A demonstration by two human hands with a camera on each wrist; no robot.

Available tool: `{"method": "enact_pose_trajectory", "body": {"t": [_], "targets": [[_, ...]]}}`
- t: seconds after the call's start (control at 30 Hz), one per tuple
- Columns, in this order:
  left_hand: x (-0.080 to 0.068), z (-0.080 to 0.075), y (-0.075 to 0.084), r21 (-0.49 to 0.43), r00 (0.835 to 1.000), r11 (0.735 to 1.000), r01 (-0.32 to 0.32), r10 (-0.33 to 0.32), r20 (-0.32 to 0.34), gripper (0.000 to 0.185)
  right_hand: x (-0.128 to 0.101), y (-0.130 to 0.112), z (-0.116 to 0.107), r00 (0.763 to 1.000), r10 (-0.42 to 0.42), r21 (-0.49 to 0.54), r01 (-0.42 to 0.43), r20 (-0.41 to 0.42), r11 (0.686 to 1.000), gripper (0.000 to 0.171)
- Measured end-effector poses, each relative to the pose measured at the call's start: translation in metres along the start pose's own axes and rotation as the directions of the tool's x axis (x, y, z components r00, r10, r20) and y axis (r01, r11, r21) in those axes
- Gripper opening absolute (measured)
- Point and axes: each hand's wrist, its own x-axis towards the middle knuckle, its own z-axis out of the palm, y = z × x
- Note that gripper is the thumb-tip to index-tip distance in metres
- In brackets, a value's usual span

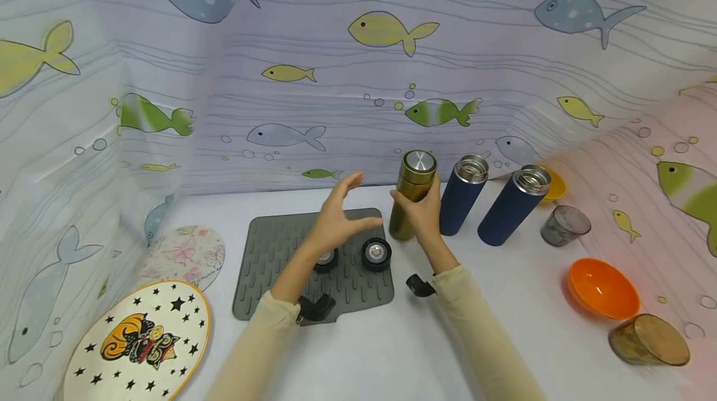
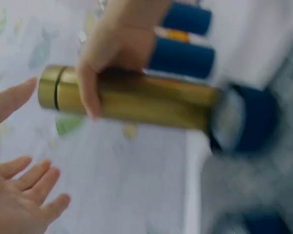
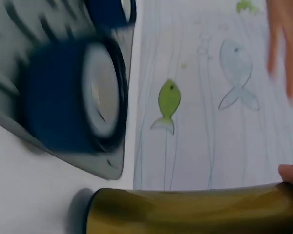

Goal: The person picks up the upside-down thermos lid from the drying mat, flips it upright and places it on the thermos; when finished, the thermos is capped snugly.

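A gold flask [image 1: 411, 194] with its lid on stands upright at the right edge of a grey ribbed mat [image 1: 274, 251]. My right hand [image 1: 421, 214] grips its body; the left wrist view shows the thumb wrapped over the gold flask [image 2: 136, 100]. My left hand [image 1: 342, 217] hovers just left of the flask with straight, spread fingers [image 2: 19, 195] and holds nothing. Two dark blue lids [image 1: 376, 253] lie on the mat below my left hand; one shows large in the right wrist view as a blue lid [image 3: 73, 97] beside the gold flask [image 3: 195, 210].
Two open navy flasks [image 1: 463, 194] [image 1: 515, 204] stand right of the gold one. An orange bowl [image 1: 603, 287], a brown glass on its side [image 1: 650, 340] and a grey cup [image 1: 564, 225] lie at the right. A star-patterned plate [image 1: 140, 342] and a floral plate [image 1: 182, 254] lie at the left.
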Motion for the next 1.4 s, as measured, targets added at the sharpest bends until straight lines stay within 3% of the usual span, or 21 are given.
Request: {"method": "enact_pose_trajectory", "body": {"t": [0.13, 0.27, 0.4, 0.57, 0.67, 0.77, 0.83, 0.87, 0.97, 1.03, 1.1, 1.13, 1.2, 1.27, 1.33, 1.4], "targets": [[-0.043, -0.02, -0.029, 0.092, 0.995, 0.992, 0.089, -0.092, 0.025, 0.088, 0.025, 0.012, 0.005, 1.0, -0.013, -0.031, 0.014, 0.023, 0.999, 0.076], [-0.068, -0.025, -0.057, 0.171, 0.983, 0.971, 0.169, -0.179, 0.044, 0.087, 0.033, 0.027, 0.005, 1.0, -0.018, -0.046, 0.019, 0.018, 0.999, 0.072], [-0.068, -0.019, -0.08, 0.231, 0.972, 0.95, 0.209, -0.228, 0.059, 0.092, 0.031, 0.03, -0.003, 1.0, 0.003, -0.087, 0.0, 0.025, 0.996, 0.081], [-0.06, -0.008, -0.098, 0.394, 0.975, 0.905, 0.162, -0.209, 0.079, 0.086, 0.015, 0.011, -0.016, 1.0, 0.022, -0.17, -0.022, -0.003, 0.985, 0.101], [-0.06, -0.007, -0.096, 0.412, 0.984, 0.901, 0.137, -0.173, 0.051, 0.076, -0.007, -0.006, -0.02, 0.999, -0.023, -0.186, 0.019, -0.022, 0.982, 0.096], [-0.062, -0.01, -0.083, 0.366, 0.993, 0.926, 0.097, -0.113, 0.022, 0.073, -0.035, -0.023, -0.02, 0.996, -0.007, -0.174, 0.024, 0.094, 0.985, 0.079], [-0.065, -0.013, -0.069, 0.332, 0.997, 0.941, 0.064, -0.072, 0.011, 0.074, -0.052, -0.033, -0.016, 0.966, 0.074, -0.153, -0.037, 0.247, 0.987, 0.069], [-0.067, -0.014, -0.061, 0.316, 0.998, 0.948, 0.049, -0.055, 0.009, 0.074, -0.06, -0.036, -0.014, 0.933, 0.132, -0.151, -0.085, 0.334, 0.985, 0.066], [-0.073, -0.015, -0.039, 0.284, 1.0, 0.959, -0.005, -0.001, 0.022, 0.076, -0.077, -0.042, -0.008, 0.775, 0.291, -0.13, -0.265, 0.561, 0.955, 0.062], [-0.076, -0.014, -0.027, 0.272, 0.999, 0.961, -0.039, 0.029, 0.039, 0.077, -0.085, -0.042, -0.005, 0.676, 0.33, -0.104, -0.353, 0.658, 0.93, 0.061], [-0.08, -0.013, -0.018, 0.264, 0.996, 0.961, -0.078, 0.065, 0.057, 0.077, -0.09, -0.043, -0.003, 0.605, 0.342, -0.048, -0.448, 0.719, 0.893, 0.058], [-0.081, -0.012, -0.015, 0.262, 0.995, 0.961, -0.091, 0.077, 0.063, 0.076, -0.092, -0.043, -0.003, 0.587, 0.339, -0.022, -0.48, 0.735, 0.877, 0.057], [-0.084, -0.011, -0.01, 0.25, 0.993, 0.962, -0.107, 0.093, 0.069, 0.076, -0.094, -0.043, -0.003, 0.572, 0.334, 0.021, -0.524, 0.749, 0.851, 0.054], [-0.085, -0.011, -0.009, 0.226, 0.993, 0.969, -0.103, 0.089, 0.071, 0.079, -0.097, -0.044, -0.003, 0.58, 0.333, 0.057, -0.551, 0.743, 0.833, 0.054], [-0.087, -0.013, -0.01, 0.171, 0.996, 0.983, -0.068, 0.057, 0.068, 0.083, -0.099, -0.046, -0.004, 0.612, 0.327, 0.07, -0.533, 0.72, 0.843, 0.053], [-0.087, -0.017, -0.01, 0.09, 0.998, 0.996, -0.007, 0.001, 0.07, 0.086, -0.102, -0.051, -0.004, 0.665, 0.312, 0.07, -0.481, 0.678, 0.874, 0.05]]}}
